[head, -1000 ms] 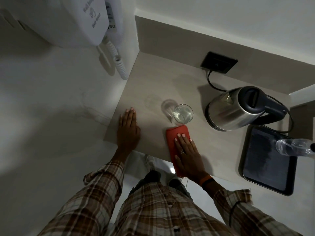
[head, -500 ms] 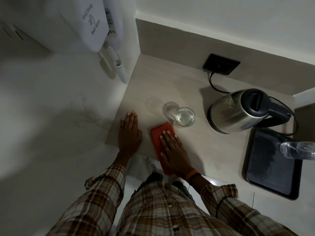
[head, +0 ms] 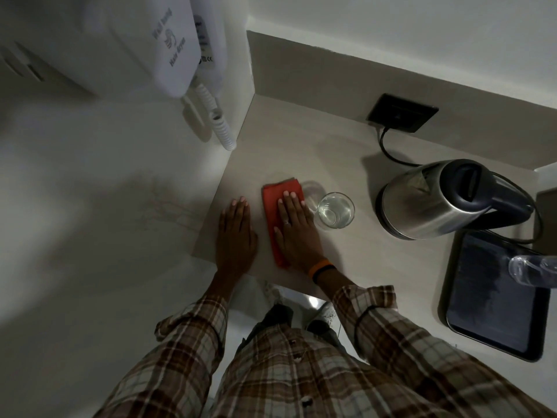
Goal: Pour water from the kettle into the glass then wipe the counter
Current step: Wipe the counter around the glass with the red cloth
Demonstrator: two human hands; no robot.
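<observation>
Red cloth (head: 275, 203): pressed flat on worktop (head: 301, 152) under open right hand (head: 297, 230), long axis running away from the body, just left of the filled glass (head: 334, 210); left hand (head: 236, 233), flat and empty, beside it; kettle (head: 434, 200) well right of glass

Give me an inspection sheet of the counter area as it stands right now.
Surface: beige counter, no puddle seen.
Job's things: glass upright, holding water; kettle upright to its right, lid shut; red cloth flat on the counter.
Clutter: dark tray; clear plastic bottle above it at the frame edge.
Hands: left hand flat on the counter; right hand pressed flat on the cloth, beside the glass.
Cables: black cord from wall socket toward the kettle.
Surroundings: wall-mounted hair dryer with coiled cord.
</observation>
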